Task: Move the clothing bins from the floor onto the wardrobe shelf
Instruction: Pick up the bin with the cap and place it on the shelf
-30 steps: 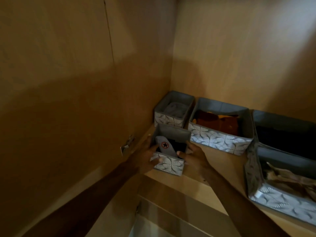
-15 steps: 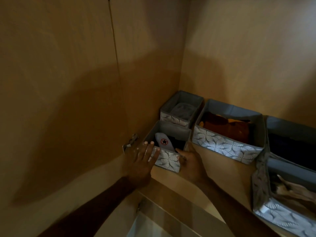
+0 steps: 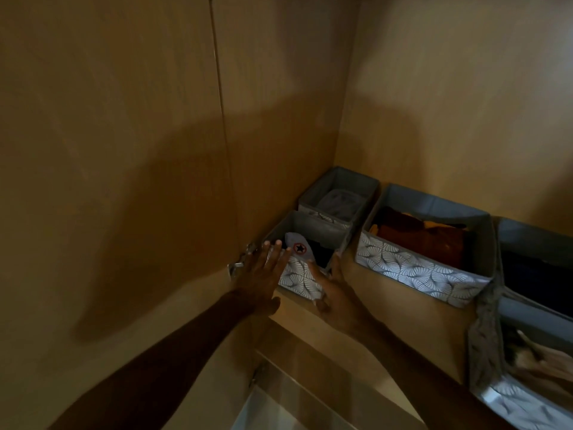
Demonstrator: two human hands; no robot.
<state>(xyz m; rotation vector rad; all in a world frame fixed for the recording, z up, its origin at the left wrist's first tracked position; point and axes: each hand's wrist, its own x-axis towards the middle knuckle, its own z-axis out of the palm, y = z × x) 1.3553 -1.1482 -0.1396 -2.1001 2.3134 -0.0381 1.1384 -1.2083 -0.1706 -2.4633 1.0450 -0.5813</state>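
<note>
Since a sec ago, when both hands held its sides, the small bin (image 3: 305, 262) has slid back w/ the hands pushing it, & now it sits on the wardrobe shelf (image 3: 400, 308) at the lower middle of the frame, touching the gray bin (image 3: 339, 193) behind it. That likely means this bin is just about put away. The left hand (image 3: 259, 276) is open w/ fingers spread flat, its tips on the bin's front left corner, holding nothing. The right hand (image 3: 336, 294) is open too, thumb side against the bin's front right corner, not wrapped round it. So the bin lies just past both hands, between them, w/ a gray sock (image 3: 297, 246) that has a star on it poking up inside. To the right sits a long bin (image 3: 424, 243) of brown & orange clothes, & two more bins, a dark-filled bin (image 3: 539, 262) & a corner bin (image 3: 524, 377), at the right edge of the frame. No bin on the floor can be seen from this view.
</note>
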